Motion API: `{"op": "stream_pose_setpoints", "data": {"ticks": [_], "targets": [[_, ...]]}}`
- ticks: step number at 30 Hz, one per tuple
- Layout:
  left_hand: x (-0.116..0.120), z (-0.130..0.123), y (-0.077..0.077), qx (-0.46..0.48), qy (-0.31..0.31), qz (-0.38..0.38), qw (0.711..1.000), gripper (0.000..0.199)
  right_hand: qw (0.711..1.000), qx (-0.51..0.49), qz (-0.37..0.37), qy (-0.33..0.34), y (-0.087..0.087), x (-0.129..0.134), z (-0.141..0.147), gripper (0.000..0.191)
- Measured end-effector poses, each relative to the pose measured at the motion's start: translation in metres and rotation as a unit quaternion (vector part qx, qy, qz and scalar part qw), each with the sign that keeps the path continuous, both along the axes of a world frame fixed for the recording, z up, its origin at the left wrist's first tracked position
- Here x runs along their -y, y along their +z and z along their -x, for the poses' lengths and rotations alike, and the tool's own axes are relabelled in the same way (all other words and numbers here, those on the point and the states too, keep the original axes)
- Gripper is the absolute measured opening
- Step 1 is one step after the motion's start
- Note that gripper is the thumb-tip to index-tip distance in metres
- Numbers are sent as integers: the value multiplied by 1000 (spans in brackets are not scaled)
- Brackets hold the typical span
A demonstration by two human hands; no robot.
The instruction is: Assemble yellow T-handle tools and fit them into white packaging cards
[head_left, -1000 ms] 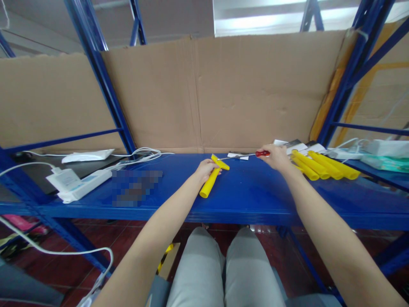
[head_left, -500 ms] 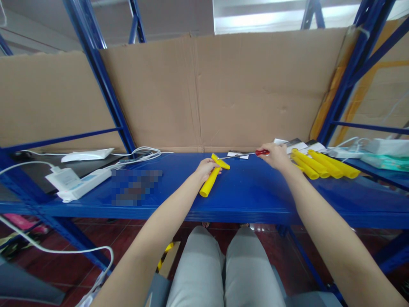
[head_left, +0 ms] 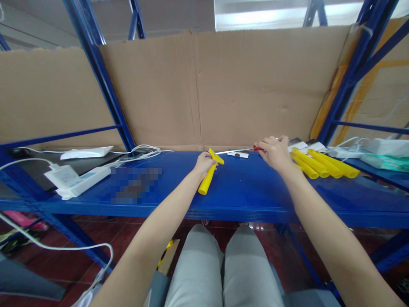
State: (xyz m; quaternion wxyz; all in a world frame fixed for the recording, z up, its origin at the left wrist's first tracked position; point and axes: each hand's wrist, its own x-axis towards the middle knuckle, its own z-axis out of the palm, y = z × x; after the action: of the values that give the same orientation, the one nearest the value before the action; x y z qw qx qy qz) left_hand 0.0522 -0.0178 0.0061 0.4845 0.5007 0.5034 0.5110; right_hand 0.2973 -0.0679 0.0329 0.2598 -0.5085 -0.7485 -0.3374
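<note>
My left hand (head_left: 203,165) is closed around a yellow T-shaped piece (head_left: 207,179), its tube end slanting down toward the shelf's front edge. From the right, my right hand (head_left: 273,150) grips the red handle of a screwdriver (head_left: 236,151). The metal shaft runs left to the head of the yellow piece; whether its tip sits inside is too small to tell. Several yellow tubes (head_left: 322,164) lie side by side on the blue shelf, to the right of my right hand. A small white card (head_left: 242,155) lies under the shaft.
White cables (head_left: 143,150) and a power strip (head_left: 89,181) with a charger occupy the shelf's left. A cardboard sheet (head_left: 255,85) stands behind. Blue uprights (head_left: 108,94) frame both sides. White and green packages (head_left: 386,155) are at the far right.
The yellow piece in my left hand has shifted slightly left and its head has turned. My right hand has moved a little left, its fingers rearranged on the red handle.
</note>
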Motion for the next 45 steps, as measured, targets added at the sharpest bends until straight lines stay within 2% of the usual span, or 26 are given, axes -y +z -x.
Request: {"op": "stream_pose_setpoints", "data": {"ticks": [6, 13, 24, 36, 45], "targets": [[4, 2, 5, 49, -27, 28, 998, 32, 1000, -1, 9, 2, -2, -2, 2, 28], [4, 3, 3, 28, -24, 67, 997, 32, 999, 16, 29, 10, -2, 1, 6, 25], [1, 3, 0, 5, -15, 65, 998, 33, 999, 34, -6, 28, -5, -3, 3, 22], [0, 3, 0, 8, -7, 72, 997, 31, 999, 39, -10, 18, -2, -1, 5, 22], [10, 2, 5, 12, -12, 69, 997, 27, 998, 48, -38, 10, -3, -1, 7, 24]]}}
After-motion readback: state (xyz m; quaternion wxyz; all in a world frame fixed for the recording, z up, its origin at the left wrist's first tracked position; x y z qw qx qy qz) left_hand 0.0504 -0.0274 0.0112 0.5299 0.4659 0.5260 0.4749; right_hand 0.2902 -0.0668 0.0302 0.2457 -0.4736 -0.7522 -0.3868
